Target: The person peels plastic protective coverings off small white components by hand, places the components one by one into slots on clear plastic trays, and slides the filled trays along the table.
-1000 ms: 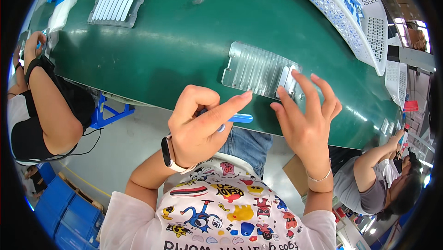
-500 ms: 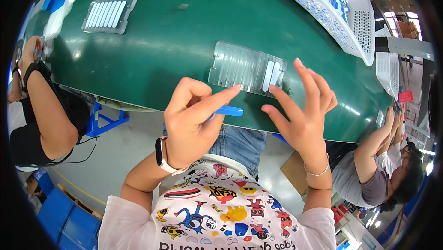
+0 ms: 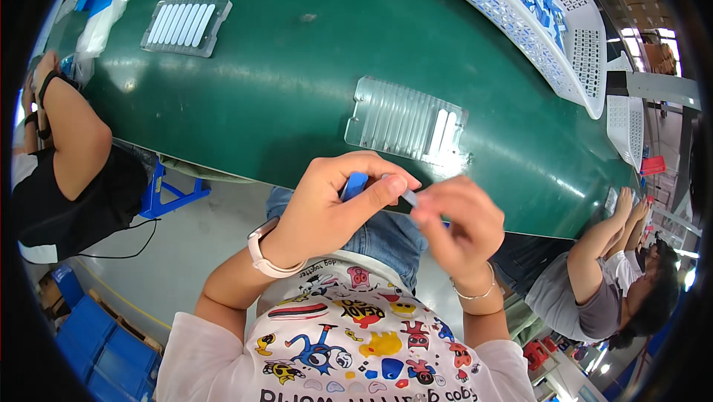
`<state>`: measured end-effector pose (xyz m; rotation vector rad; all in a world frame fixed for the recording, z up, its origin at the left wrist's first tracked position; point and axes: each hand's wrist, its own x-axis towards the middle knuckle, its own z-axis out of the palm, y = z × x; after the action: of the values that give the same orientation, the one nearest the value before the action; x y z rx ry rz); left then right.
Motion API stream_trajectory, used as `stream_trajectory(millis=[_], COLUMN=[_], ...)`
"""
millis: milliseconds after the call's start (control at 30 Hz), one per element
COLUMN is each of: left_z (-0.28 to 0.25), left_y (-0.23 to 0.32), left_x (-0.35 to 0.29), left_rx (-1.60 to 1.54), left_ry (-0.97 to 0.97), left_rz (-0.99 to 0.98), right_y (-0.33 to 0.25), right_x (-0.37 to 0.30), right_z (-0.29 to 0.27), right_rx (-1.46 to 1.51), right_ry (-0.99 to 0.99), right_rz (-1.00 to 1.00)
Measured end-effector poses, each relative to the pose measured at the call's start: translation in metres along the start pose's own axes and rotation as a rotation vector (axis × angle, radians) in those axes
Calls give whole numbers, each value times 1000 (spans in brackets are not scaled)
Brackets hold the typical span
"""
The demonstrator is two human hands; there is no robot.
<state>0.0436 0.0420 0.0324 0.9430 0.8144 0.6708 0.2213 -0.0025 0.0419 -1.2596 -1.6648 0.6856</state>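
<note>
My left hand point(image 3: 338, 205) is closed around a blue flat strip point(image 3: 354, 186), whose end sticks up between thumb and fingers. A small greyish strip point(image 3: 409, 198) spans from its fingertips to my right hand point(image 3: 462, 227), which pinches the other end. Whether the two are parts of one piece, I cannot tell. Just beyond both hands lies a clear grooved tray point(image 3: 390, 116) on the green table. White rounded strips point(image 3: 443, 131) sit in its right-hand grooves. Over to the far left, a second clear tray point(image 3: 210, 34) holds several white strips point(image 3: 180, 25).
At the back right stands a white perforated basket point(image 3: 512, 38) filled with blue and white strips. The green table's point(image 3: 282, 68) near edge runs in front of me. A person point(image 3: 74, 149) sits at the left; another person point(image 3: 594, 283) works at the right.
My right hand was spread beside the tray; it has come left and down to pinch the greyish piece at my left fingertips. The blue strip has turned more upright in my left hand.
</note>
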Motion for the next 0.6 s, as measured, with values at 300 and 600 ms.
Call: stream_trajectory(millis=[300,600], left_z=[-9,-13], left_y=[-5,1], left_x=[13,-7], left_rx=[-704,-567], left_ry=[-117,-107], left_rz=[-278,-239], right_y=[27,18], right_x=[18,12], right_z=[-9,2], right_rx=[-751,-862], right_ry=[148,-69], right_rz=[-353,-114])
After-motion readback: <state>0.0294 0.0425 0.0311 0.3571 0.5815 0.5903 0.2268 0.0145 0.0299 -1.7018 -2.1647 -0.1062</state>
